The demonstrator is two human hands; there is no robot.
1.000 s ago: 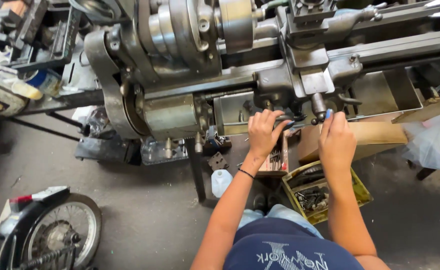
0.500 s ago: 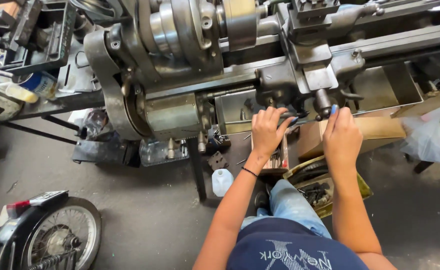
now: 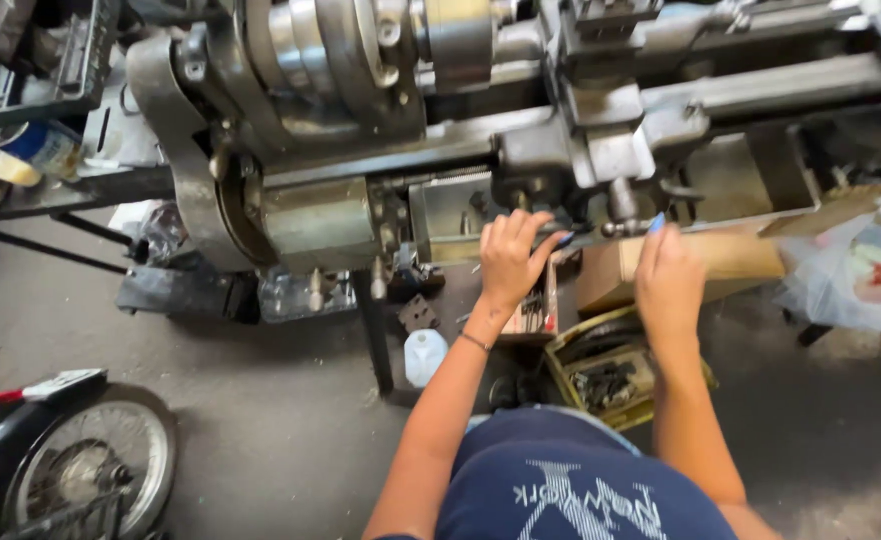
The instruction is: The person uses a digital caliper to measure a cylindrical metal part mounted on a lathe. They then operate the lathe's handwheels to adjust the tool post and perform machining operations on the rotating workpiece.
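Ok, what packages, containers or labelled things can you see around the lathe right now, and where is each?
Printed can: far left shelf, round, blue and white label.
White plastic jug: on the floor under the lathe, beside the left hand, squarish, capped.
Cardboard box: behind the right hand, long, plain brown.
Yellow crate: on the floor below the right hand, holds dark metal parts.
Plastic bag: far right, translucent white, reddish contents.

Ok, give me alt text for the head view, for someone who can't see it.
Seen from above, a person's left hand and right hand reach to the controls on the front of a large grey metal lathe. Below the hands sit a yellow crate of dark metal parts and a white jug; a motorbike wheel shows lower left.
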